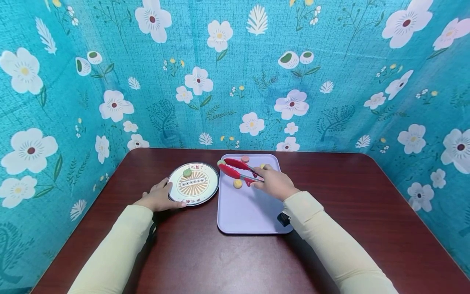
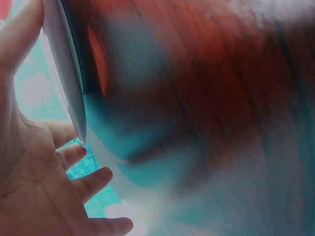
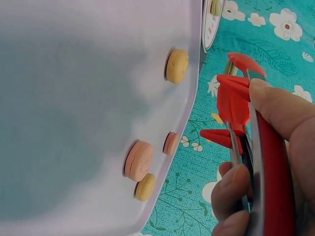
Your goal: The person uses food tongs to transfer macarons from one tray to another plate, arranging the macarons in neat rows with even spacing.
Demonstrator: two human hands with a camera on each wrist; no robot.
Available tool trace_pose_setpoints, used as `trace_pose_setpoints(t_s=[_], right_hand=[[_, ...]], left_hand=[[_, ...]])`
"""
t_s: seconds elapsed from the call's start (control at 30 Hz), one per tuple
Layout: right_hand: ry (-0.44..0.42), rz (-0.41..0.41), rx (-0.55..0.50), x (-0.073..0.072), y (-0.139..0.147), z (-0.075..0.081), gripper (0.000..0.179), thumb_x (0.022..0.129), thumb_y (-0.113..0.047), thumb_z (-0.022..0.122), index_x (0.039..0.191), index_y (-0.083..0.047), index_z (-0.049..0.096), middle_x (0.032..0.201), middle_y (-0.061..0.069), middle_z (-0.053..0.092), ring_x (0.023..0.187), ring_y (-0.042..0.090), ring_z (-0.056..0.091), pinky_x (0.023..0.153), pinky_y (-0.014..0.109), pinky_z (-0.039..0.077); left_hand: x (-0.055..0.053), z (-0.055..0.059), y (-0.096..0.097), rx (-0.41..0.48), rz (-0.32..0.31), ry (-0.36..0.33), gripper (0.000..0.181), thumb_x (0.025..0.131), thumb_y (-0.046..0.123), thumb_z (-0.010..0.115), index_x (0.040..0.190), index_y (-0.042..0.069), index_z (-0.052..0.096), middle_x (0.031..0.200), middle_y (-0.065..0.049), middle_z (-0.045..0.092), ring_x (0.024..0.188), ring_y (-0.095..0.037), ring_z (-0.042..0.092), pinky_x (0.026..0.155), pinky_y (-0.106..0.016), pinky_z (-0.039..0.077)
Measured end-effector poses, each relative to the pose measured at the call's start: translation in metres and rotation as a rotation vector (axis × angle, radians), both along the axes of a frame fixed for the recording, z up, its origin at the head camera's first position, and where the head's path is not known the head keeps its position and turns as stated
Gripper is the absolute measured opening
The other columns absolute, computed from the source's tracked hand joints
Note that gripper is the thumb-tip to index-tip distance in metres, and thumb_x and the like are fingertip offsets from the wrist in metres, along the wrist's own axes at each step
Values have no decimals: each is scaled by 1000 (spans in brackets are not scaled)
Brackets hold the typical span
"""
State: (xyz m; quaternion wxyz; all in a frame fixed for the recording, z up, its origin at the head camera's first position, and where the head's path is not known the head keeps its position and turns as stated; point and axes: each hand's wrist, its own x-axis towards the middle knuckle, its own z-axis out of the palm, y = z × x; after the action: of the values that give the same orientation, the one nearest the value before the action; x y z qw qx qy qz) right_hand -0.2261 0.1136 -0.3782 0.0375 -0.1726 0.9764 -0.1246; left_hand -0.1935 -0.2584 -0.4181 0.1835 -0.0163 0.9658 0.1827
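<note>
A white plate (image 1: 210,184) with a sunburst print lies on the table, bearing a green macaron (image 1: 187,172). My left hand (image 1: 160,197) holds its left and near rim between thumb and forefinger; the other fingers are spread in the left wrist view. My right hand (image 1: 276,183) grips red-tipped metal tongs (image 1: 231,170) around their handles. Between the tong tips is a second green macaron (image 1: 221,162), above the tray's far left corner, near the plate. A lilac tray (image 1: 249,216) beneath carries yellow macarons (image 3: 177,66) and pink macarons (image 3: 139,161).
Tray and plate stand side by side on a dark brown table (image 1: 341,196). A teal floral cloth (image 1: 235,94) hangs behind the table and along its sides. The tray has a low raised rim.
</note>
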Motion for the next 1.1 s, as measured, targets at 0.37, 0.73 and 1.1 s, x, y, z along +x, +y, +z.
trace_pose_setpoints(t_s=[0.37, 0.73, 1.1], right_hand=[[-25, -17, 21, 1, -7, 1, 66, 87, -44, 68, 145, -19, 47, 119, 11, 57, 82, 22, 57, 64, 33, 53], [-32, -12, 22, 1, -14, 3, 66, 87, -44, 69, 144, -19, 48, 114, 11, 57, 79, 21, 55, 61, 31, 49], [-15, 16, 26, -1, -20, 1, 63, 88, -42, 69, 143, -19, 50, 108, 9, 57, 72, 20, 54, 59, 31, 46]], left_hand=[[0, 1, 1, 4, -10, 11, 120, 68, 70, 70, 151, -1, 22, 156, -27, 11, 138, -50, 15, 104, -75, 11], [0, 0, 1, 11, -1, 2, 122, 67, 71, 71, 152, -1, 20, 156, -27, 10, 137, -51, 14, 105, -75, 9], [2, 3, 1, -5, -15, 6, 120, 69, 69, 70, 151, -3, 21, 155, -28, 11, 137, -52, 16, 104, -75, 11]])
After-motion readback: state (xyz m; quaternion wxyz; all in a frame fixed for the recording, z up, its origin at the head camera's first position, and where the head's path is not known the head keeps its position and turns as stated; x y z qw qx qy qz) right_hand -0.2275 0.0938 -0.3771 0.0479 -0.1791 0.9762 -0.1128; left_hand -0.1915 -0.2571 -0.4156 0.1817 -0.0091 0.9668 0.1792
